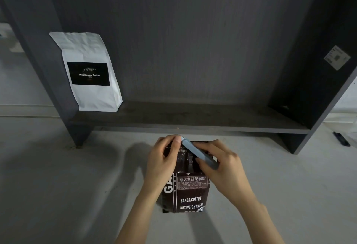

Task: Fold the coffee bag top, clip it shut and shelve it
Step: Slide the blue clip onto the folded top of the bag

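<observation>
A dark brown coffee bag with white lettering lies on the pale floor in front of the shelf. Its top is folded over under my hands. A long pale blue-grey clip lies slanted across the folded top. My left hand grips the bag's upper left corner, with its fingertips on the clip's far end. My right hand holds the clip's near end against the bag. I cannot tell whether the clip is snapped shut.
A dark grey shelf unit stands ahead, its low board just beyond the bag. A white coffee bag with a black label stands at the board's left end. A small dark object lies on the floor at far right.
</observation>
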### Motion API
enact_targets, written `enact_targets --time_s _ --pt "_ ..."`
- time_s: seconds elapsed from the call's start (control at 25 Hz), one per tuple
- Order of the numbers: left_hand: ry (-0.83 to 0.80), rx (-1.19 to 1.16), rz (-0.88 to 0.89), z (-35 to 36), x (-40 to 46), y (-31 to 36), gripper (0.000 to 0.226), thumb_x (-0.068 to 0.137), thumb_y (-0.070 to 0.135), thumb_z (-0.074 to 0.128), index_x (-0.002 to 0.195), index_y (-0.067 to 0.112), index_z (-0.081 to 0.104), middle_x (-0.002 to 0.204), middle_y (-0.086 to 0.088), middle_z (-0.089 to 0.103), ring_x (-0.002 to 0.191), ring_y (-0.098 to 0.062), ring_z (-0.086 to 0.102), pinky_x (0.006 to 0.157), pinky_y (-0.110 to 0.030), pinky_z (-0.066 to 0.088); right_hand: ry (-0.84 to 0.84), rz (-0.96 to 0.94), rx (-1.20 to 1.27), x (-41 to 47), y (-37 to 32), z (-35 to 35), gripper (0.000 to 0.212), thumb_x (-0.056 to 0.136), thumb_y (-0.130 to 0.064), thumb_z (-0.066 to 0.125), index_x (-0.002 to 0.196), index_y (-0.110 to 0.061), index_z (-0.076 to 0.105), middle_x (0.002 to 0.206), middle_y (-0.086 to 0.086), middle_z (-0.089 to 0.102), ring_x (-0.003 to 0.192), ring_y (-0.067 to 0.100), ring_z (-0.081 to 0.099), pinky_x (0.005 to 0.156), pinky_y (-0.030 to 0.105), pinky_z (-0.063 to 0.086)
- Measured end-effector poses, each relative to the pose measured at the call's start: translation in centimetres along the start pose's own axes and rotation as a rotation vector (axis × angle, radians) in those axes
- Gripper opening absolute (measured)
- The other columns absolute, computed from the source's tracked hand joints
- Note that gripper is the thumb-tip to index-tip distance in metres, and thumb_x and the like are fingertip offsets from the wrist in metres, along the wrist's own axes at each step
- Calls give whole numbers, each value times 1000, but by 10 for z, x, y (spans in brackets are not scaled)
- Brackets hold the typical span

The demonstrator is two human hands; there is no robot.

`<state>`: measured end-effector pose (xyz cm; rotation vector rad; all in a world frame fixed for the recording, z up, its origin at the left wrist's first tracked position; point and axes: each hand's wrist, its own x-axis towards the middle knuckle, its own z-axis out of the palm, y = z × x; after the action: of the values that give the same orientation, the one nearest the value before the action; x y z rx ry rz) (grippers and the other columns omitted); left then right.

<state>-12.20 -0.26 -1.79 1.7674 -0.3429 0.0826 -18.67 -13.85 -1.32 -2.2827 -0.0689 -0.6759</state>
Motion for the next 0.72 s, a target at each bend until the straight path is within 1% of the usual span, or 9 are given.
enact_targets --time_s 0.2,0.32,0.36,0.44,0.52,0.56,0.64,0.68,0.72 --pt "-18 -159 -102 -1 -3 4 21 87 31 49 81 31 68 98 -5 70 94 -10 63 85 -25 47 16 -36 -2 -1 3 0 36 73 -23 60 107 -32 63 87 -14 58 77 7 57 64 21 47" --pt "-6 -215 -158 -2 -3 7 20 86 31 51 76 33 68 95 -7 70 90 -13 64 81 -27 47 -21 -88 11 0 2 -2 34 73 -32 55 106 -33 63 94 -12 62 80 6 58 64 16 48" --pt "-6 -238 -173 -3 -1 7 20 86 31 51 77 32 69 94 -7 70 87 -11 65 79 -23 48 -47 -103 19 0 1 -2 34 73 -35 54 106 -35 61 98 -14 60 83 5 59 66 15 49" --pt "-14 -243 -180 -5 0 8 19 85 32 51 76 32 68 89 -1 70 78 1 64 68 -7 47 -81 -88 67 -2 -1 -2 33 73 -36 55 106 -40 59 102 -19 58 89 1 60 70 14 49" --pt "-25 -221 -168 -5 1 8 19 85 33 51 74 36 67 89 3 68 79 3 62 62 1 43 -96 -42 118 -1 2 -4 31 72 -35 61 102 -41 58 102 -24 57 92 -4 58 75 9 46" --pt "-19 -226 -172 -5 1 7 20 85 33 51 75 35 67 90 3 68 81 2 61 62 2 42 -114 -27 129 -1 3 -5 28 71 -34 63 99 -38 61 101 -26 56 93 -6 57 75 7 44" --pt "5 -232 -180 -5 1 6 20 86 33 50 82 30 69 89 5 67 83 3 58 64 3 41 -163 18 129 -2 4 -7 19 69 -33 67 87 -29 68 94 -27 55 87 -8 55 70 4 41" --pt "20 -231 -183 -6 1 5 20 86 33 50 84 29 69 88 7 67 84 3 58 65 2 42 -184 46 131 -3 6 -9 13 71 -31 69 83 -27 68 86 -26 57 81 -6 56 65 4 40" --pt "34 -238 -191 -6 2 4 20 86 34 50 83 30 69 87 8 66 85 3 57 68 -3 44 -205 77 144 -5 7 -13 6 73 -28 69 78 -30 67 77 -22 60 74 -2 56 61 6 39"
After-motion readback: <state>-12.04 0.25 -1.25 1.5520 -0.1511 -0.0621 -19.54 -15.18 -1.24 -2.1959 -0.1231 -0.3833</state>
